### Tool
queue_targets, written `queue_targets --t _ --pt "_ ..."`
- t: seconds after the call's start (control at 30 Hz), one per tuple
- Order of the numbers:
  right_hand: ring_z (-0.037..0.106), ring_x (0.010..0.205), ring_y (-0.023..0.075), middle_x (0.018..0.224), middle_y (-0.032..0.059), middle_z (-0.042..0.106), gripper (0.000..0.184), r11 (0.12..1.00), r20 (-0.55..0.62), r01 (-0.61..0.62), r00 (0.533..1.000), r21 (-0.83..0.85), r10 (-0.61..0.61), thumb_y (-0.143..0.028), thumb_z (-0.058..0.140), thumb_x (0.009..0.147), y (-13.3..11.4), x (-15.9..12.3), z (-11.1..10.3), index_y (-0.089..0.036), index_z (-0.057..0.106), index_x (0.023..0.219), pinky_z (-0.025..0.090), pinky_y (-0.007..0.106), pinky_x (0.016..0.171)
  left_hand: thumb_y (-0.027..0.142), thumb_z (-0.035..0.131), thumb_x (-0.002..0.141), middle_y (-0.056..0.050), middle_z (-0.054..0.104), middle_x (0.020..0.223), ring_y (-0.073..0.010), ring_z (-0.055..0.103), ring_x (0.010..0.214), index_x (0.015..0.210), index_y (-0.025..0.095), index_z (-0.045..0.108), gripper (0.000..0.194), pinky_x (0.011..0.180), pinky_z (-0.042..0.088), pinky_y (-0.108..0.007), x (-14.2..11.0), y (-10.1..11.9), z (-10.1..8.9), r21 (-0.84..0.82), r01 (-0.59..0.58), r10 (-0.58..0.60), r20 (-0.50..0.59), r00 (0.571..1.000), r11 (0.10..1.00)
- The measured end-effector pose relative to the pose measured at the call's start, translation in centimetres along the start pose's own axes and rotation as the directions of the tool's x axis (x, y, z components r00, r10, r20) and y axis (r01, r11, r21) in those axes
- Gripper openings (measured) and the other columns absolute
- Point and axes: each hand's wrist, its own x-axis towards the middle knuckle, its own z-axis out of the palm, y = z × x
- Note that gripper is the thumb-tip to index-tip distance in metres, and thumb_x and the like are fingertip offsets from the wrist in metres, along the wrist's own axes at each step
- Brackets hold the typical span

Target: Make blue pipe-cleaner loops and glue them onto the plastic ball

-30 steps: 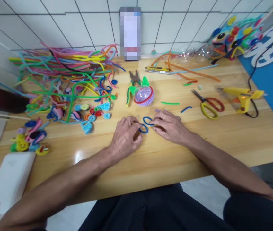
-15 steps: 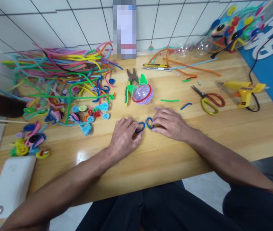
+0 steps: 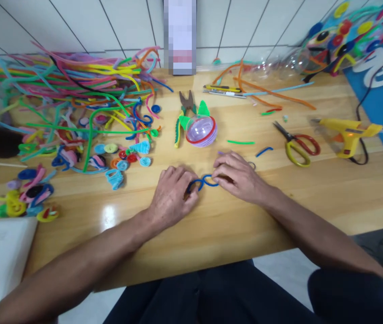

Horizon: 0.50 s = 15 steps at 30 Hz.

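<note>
Two blue pipe cleaner loops lie side by side on the wooden table between my hands, their near edges meeting or almost so. My left hand (image 3: 174, 191) is closed, thumb and fingers pinching the left loop (image 3: 197, 183). With bent fingers, my right hand (image 3: 239, 176) grips the edge of the right loop (image 3: 209, 181). Just beyond stands a clear and purple ball (image 3: 201, 131) with a red ring and two green pointed ears. Pliers (image 3: 181, 119) with green and yellow handles lie beside it. Short green (image 3: 240, 142) and blue (image 3: 264, 151) pipe cleaner pieces rest past my right hand.
A heap of coloured pipe cleaners (image 3: 76, 90) and small finished pieces covers the left side. Scissors (image 3: 296, 146) and a yellow glue gun (image 3: 347, 132) with its cord lie to the right. A white power bank (image 3: 5, 252) sits front left; a phone (image 3: 181, 40) stands at the wall.
The right loop has turned from upright-looking to lying lengthwise, and its edge has come up to the left loop. The whole view has shifted slightly.
</note>
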Motion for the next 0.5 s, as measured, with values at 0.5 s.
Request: queue_targets --t 0.5 --pt "0.063 0.087 0.0236 0.087 0.0056 0.068 0.013 0.983 0.052 0.029 0.998 -0.183 -0.020 -0.025 0.064 0.102 -2.1 0.4 0.3 -0.023 0.069 0.090 0.055 0.049 0.099 0.020 0.057 0.100 -0.009 0.074 0.097 -0.0257 0.062 0.092 0.099 0.019 0.070 0.013 0.083 0.044 -0.041 0.5 -0.8 1.0 -0.057 0.016 -0.020 -0.068 0.997 0.998"
